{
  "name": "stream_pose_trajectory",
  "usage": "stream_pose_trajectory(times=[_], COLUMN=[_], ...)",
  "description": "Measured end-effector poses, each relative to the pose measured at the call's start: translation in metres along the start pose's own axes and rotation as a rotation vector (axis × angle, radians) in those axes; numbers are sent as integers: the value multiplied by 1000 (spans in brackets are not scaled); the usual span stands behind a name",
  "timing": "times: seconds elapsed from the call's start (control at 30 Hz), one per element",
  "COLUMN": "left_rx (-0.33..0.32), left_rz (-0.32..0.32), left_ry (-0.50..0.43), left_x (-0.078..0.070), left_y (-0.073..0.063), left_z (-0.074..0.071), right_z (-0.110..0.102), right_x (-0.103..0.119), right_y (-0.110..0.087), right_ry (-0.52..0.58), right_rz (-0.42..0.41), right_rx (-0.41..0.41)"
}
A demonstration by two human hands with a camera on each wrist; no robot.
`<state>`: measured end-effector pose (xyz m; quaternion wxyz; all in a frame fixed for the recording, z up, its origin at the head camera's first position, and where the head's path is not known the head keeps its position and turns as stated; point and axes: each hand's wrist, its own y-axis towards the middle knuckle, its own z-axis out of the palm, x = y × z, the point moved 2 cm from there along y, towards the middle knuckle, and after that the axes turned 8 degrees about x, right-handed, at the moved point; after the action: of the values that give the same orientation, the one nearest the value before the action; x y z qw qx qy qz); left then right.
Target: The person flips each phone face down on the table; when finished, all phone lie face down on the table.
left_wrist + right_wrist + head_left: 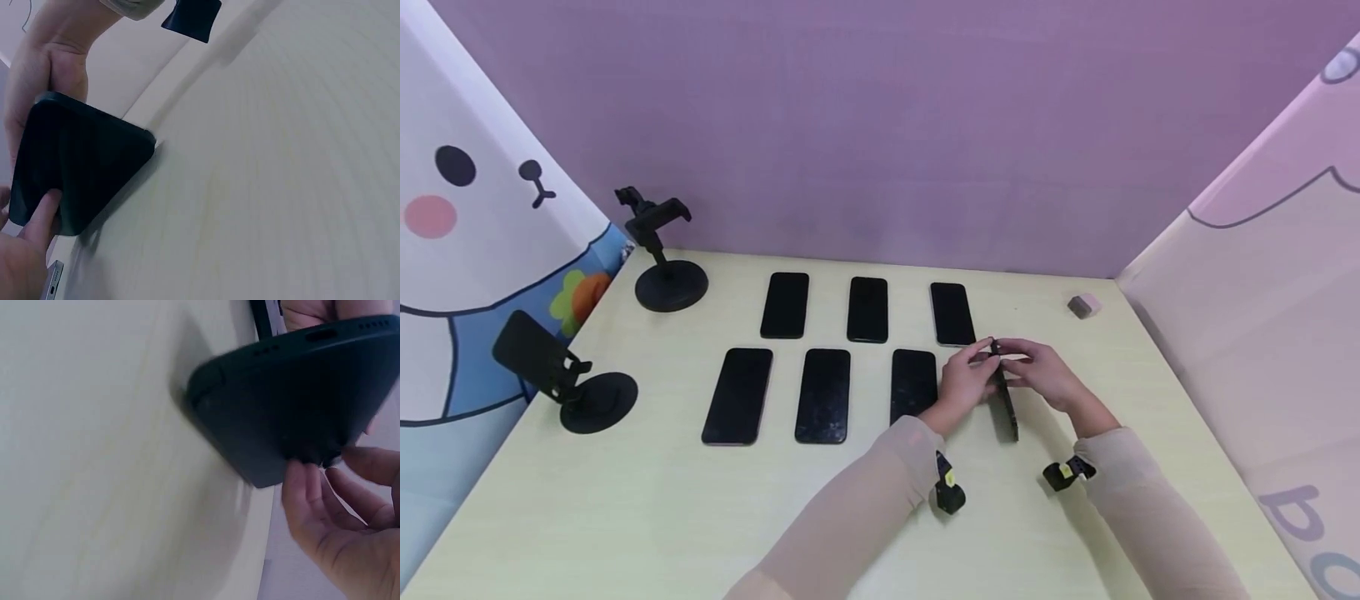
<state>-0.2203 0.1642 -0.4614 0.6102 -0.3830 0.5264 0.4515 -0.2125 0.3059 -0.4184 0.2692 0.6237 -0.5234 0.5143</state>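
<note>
A dark smartphone (1004, 392) is held tilted up on its long edge over the table, its thin side toward the head camera. My left hand (962, 382) grips its upper end, with the thumb on the dark face in the left wrist view. My right hand (1045, 375) holds the same end from the other side. In the right wrist view, its curled fingers (300, 494) meet the phone's back near the camera area, where the contact is partly hidden. Close by on the left lies another phone (913, 379), partly covered by my left wrist.
Several dark phones, including one phone (952, 313) behind my hands, lie in two rows. At left stand two black phone stands, one stand (672, 285) behind the other stand (598, 402). A small grey-and-pink block (1083, 306) sits at back right. Fabric walls (880, 142) border the table (647, 508).
</note>
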Motion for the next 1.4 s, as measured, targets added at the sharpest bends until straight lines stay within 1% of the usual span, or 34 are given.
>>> stream_pose_trajectory(times=[0.1, 0.17, 0.23, 0.37, 0.47, 0.6, 0.7, 0.8, 0.9, 1.03, 1.13, 1.23, 1.33, 1.4], left_rx=[0, -7, -19, -26, -18, -13, 14, 42, 51, 56, 73, 100, 130, 150], left_rz=[31, 60, 73, 74, 73, 67, 58, 38, 20, 1, -31, -47, -50, -58], left_ry=[78, 162, 259, 398, 471, 603, 698, 767, 819, 873, 930, 995, 1021, 1001], left_x=[3, 7, 8, 8, 7, 4, 2, 2, 2, 1, -2, -4, -5, -5], left_y=[0, 0, 0, 1, 1, 1, 2, 2, 3, 3, 3, 3, 4, 4], left_z=[-3, -6, -8, -11, -12, -13, -12, -11, -10, -10, -9, -9, -9, -11], right_z=[0, 0, 0, -1, -2, -2, -3, -5, -6, -6, -5, -3, -3, -2], right_x=[-3, -6, -9, -14, -16, -18, -19, -20, -21, -20, -20, -20, -20, -18], right_y=[1, 2, 3, 4, 4, 4, 4, 5, 5, 5, 6, 6, 6, 6], right_ry=[-41, -101, -181, -311, -351, -351, -331, -298, -281, -291, -304, -315, -334, -349], right_rz=[18, 36, 54, 98, 127, 143, 156, 179, 207, 220, 221, 233, 243, 248], right_rx=[9, 11, 1, -32, -45, -46, -45, -44, -44, -50, -49, -57, -57, -49])
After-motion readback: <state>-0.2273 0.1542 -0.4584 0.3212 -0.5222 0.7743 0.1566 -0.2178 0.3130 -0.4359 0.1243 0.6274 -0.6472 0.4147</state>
